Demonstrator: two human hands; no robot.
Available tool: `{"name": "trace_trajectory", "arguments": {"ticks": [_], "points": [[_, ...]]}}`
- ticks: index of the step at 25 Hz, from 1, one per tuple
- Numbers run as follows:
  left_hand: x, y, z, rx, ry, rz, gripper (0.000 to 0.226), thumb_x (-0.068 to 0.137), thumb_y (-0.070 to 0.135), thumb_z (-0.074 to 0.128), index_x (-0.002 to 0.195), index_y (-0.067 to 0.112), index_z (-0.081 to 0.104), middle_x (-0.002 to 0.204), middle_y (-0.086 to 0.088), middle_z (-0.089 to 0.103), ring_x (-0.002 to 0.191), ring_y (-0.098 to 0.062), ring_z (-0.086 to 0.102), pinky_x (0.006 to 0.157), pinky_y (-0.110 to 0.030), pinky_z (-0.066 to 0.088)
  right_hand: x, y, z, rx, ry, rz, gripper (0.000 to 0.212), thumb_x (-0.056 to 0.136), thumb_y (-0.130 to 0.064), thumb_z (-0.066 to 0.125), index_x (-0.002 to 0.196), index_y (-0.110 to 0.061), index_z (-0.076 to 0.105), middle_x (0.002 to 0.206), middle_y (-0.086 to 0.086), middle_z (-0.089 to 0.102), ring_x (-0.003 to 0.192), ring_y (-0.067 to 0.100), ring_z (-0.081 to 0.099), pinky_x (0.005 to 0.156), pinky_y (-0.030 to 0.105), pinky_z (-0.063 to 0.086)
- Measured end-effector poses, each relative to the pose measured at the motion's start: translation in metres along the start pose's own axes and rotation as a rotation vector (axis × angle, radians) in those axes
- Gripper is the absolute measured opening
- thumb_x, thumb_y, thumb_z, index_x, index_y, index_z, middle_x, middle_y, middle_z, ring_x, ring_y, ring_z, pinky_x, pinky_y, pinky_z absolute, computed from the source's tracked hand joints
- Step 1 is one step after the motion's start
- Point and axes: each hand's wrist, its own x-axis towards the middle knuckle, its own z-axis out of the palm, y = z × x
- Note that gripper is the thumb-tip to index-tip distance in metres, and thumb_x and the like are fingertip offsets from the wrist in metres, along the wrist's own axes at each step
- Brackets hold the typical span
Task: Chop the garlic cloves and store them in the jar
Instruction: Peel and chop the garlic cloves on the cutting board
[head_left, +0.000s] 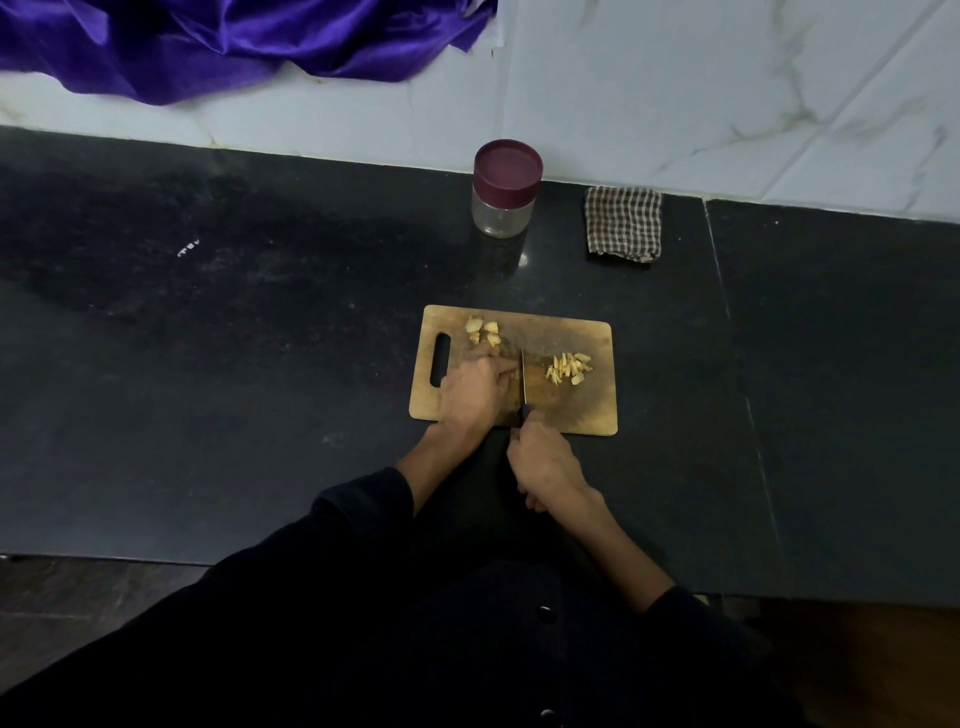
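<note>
A wooden cutting board (582, 410) lies on the black counter. Whole garlic cloves (483, 330) sit at its far left, and a pile of chopped garlic (568, 368) lies on its right half. My left hand (477, 389) presses down on the board with its fingertips against the knife blade; any clove under them is hidden. My right hand (543, 462) grips the handle of a knife (523, 382) whose blade stands edge-down on the board between my left hand and the chopped pile. A clear jar (503, 210) with a maroon lid on stands behind the board.
A folded checked cloth (623, 223) lies to the right of the jar by the white marble wall. Purple fabric (223, 41) hangs over the wall at the top left. The counter's front edge (156, 558) runs near my body.
</note>
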Motion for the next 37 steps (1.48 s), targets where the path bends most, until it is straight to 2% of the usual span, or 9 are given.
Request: {"name": "trace_trajectory", "arguments": {"ticks": [6, 11, 17, 19, 23, 27, 29, 34, 37], "points": [[0.0, 0.001, -0.001, 0.022, -0.005, 0.003, 0.026, 0.097, 0.022, 0.05, 0.116, 0.024, 0.068, 0.124, -0.001, 0.058, 0.102, -0.023, 0.061, 0.082, -0.038, 0.051, -0.001, -0.003, -0.001, -0.029, -0.023, 0.016, 0.03, 0.103, -0.02, 0.039, 0.127, -0.002, 0.04, 0.118, 0.023, 0.063, 0.101, 0.039, 0.067, 0.084, 0.05, 0.056], [0.001, -0.001, 0.003, 0.009, -0.005, -0.002, 0.026, 0.096, 0.021, 0.052, 0.115, 0.025, 0.069, 0.124, 0.001, 0.058, 0.104, -0.022, 0.06, 0.082, -0.039, 0.051, -0.002, -0.001, -0.002, -0.028, -0.039, 0.025, 0.031, 0.104, -0.021, 0.038, 0.128, -0.002, 0.042, 0.116, 0.023, 0.065, 0.101, 0.04, 0.067, 0.084, 0.051, 0.056], [0.001, -0.001, 0.004, 0.026, 0.007, -0.005, 0.024, 0.096, 0.024, 0.053, 0.113, 0.028, 0.069, 0.121, 0.0, 0.06, 0.102, -0.022, 0.061, 0.081, -0.039, 0.051, -0.014, 0.014, 0.003, -0.068, -0.031, 0.013, 0.03, 0.106, -0.024, 0.035, 0.129, -0.006, 0.041, 0.12, 0.018, 0.063, 0.104, 0.035, 0.065, 0.083, 0.044, 0.052], [0.001, -0.001, 0.004, 0.028, 0.006, -0.006, 0.024, 0.096, 0.025, 0.053, 0.114, 0.027, 0.069, 0.122, -0.001, 0.058, 0.103, -0.022, 0.06, 0.082, -0.04, 0.051, -0.012, 0.015, -0.003, -0.026, 0.004, 0.036, 0.03, 0.106, -0.026, 0.034, 0.127, -0.007, 0.042, 0.114, 0.018, 0.064, 0.097, 0.035, 0.067, 0.08, 0.047, 0.056], [0.001, -0.003, 0.006, 0.028, 0.008, -0.003, 0.024, 0.096, 0.025, 0.054, 0.115, 0.027, 0.068, 0.123, 0.001, 0.057, 0.103, -0.021, 0.06, 0.082, -0.04, 0.051, -0.013, 0.021, -0.016, 0.115, 0.02, 0.114, 0.023, 0.105, -0.029, 0.034, 0.117, -0.012, 0.044, 0.088, 0.017, 0.068, 0.063, 0.032, 0.069, 0.057, 0.043, 0.061], [0.003, -0.007, 0.005, -0.05, 0.021, -0.009, 0.024, 0.093, 0.028, 0.058, 0.115, 0.027, 0.068, 0.119, 0.005, 0.061, 0.102, -0.018, 0.061, 0.082, -0.039, 0.052, -0.015, 0.018, -0.015, 0.133, -0.007, 0.062, 0.028, 0.106, -0.029, 0.034, 0.128, -0.014, 0.042, 0.08, 0.017, 0.069, 0.053, 0.028, 0.069, 0.044, 0.034, 0.054], [0.002, -0.008, 0.004, -0.11, 0.029, -0.027, 0.024, 0.092, 0.027, 0.06, 0.114, 0.026, 0.069, 0.118, 0.004, 0.063, 0.102, -0.018, 0.061, 0.083, -0.038, 0.052, -0.014, 0.014, -0.015, 0.15, -0.013, 0.031, 0.029, 0.106, -0.03, 0.034, 0.128, -0.013, 0.04, 0.079, 0.017, 0.069, 0.054, 0.029, 0.069, 0.043, 0.034, 0.054], [0.0, -0.01, 0.006, -0.085, 0.044, 0.0, 0.024, 0.094, 0.026, 0.057, 0.115, 0.025, 0.069, 0.117, 0.005, 0.064, 0.098, -0.017, 0.063, 0.08, -0.037, 0.052, -0.015, 0.005, -0.014, 0.11, -0.03, -0.036, 0.029, 0.106, -0.03, 0.034, 0.124, -0.009, 0.042, 0.083, 0.016, 0.069, 0.062, 0.031, 0.071, 0.055, 0.042, 0.059], [-0.001, -0.009, 0.007, -0.028, 0.034, 0.027, 0.026, 0.095, 0.025, 0.053, 0.116, 0.025, 0.068, 0.118, 0.004, 0.063, 0.095, -0.019, 0.063, 0.077, -0.039, 0.052, -0.014, 0.002, -0.015, 0.104, -0.055, -0.013, 0.03, 0.107, -0.03, 0.034, 0.125, -0.008, 0.042, 0.084, 0.016, 0.069, 0.06, 0.029, 0.07, 0.051, 0.037, 0.058]]}}
